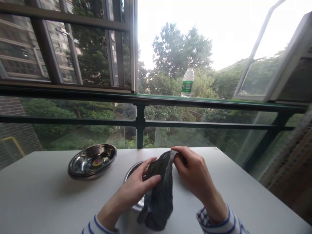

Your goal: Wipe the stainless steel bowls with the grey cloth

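A dark grey cloth [158, 191] hangs between both hands over a steel bowl [131, 174] on the white table [44, 201]. My left hand [136, 190] pinches the cloth's left side, thumb on top, and rests over the bowl. My right hand [195, 172] grips the cloth's upper right edge with curled fingers. Most of the bowl is hidden under the cloth and my left hand; only part of its rim shows.
A stack of shiny steel bowls [92, 161] sits at the table's left back. A plastic water bottle [187, 81] stands on the green window rail [219, 103] behind the table. An open window frame [275, 65] juts out at the right.
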`<state>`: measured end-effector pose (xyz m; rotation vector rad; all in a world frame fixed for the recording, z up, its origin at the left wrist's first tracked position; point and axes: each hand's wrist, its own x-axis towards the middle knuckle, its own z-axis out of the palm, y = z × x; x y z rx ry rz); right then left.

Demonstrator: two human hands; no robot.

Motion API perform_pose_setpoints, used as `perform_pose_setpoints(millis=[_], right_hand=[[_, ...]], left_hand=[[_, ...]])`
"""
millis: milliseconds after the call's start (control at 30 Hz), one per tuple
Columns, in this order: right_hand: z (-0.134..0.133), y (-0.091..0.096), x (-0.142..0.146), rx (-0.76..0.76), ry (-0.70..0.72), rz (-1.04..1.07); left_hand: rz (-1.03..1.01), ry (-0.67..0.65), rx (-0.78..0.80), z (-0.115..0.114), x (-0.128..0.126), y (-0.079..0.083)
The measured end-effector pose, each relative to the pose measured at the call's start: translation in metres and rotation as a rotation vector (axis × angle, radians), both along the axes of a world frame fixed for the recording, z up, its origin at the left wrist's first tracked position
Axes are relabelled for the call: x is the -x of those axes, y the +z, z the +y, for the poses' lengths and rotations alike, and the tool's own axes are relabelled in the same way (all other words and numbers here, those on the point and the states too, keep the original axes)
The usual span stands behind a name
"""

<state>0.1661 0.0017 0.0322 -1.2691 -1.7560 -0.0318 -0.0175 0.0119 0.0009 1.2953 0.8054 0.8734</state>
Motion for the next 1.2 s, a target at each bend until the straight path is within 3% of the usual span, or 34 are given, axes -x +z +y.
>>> perform_pose_setpoints(millis=[133,267,367,533,633,733,833,933,1000,1100,1200], right_hand=[[-0.005,0.002,0.009,0.015,0.045,0.012],[-0.008,0.002,0.015,0.111,0.182,0.117],[-0.007,0.003,0.01,0.184,0.217,0.219],[-0.005,0.011,-0.008,0.28,0.231,0.281],[-0.002,0.013,-0.016,0.445,0.306,0.361],[0.007,0.007,-0.02,0.565,0.352,0.499],[0.014,-0.001,-0.02,0.473,0.305,0.502],[0.009,-0.001,-0.018,0.2,0.144,0.37],[-0.001,0.001,-0.015,0.035,0.138,0.191],[-0.012,0.002,-0.009,0.094,0.395,-0.088],[-0.01,-0.001,-0.005,0.208,0.465,-0.122]], left_hand=[[0.053,-0.08,-0.118,-0.004,-0.002,-0.001],[0.142,0.074,-0.26,-0.005,-0.009,-0.005],[0.179,0.072,-0.185,-0.003,-0.009,-0.004],[0.225,-0.149,-0.157,-0.002,0.007,0.01],[0.261,-0.205,-0.073,-0.002,0.018,0.015],[0.144,-0.225,0.011,-0.003,0.023,0.014],[-0.076,-0.115,0.104,-0.003,0.02,0.013],[-0.204,0.07,0.182,0.0,0.013,0.014],[-0.246,0.175,0.237,0.0,0.007,0.015],[-0.275,0.238,0.27,-0.003,0.003,0.017],[-0.253,0.205,0.222,-0.006,0.007,0.02]])
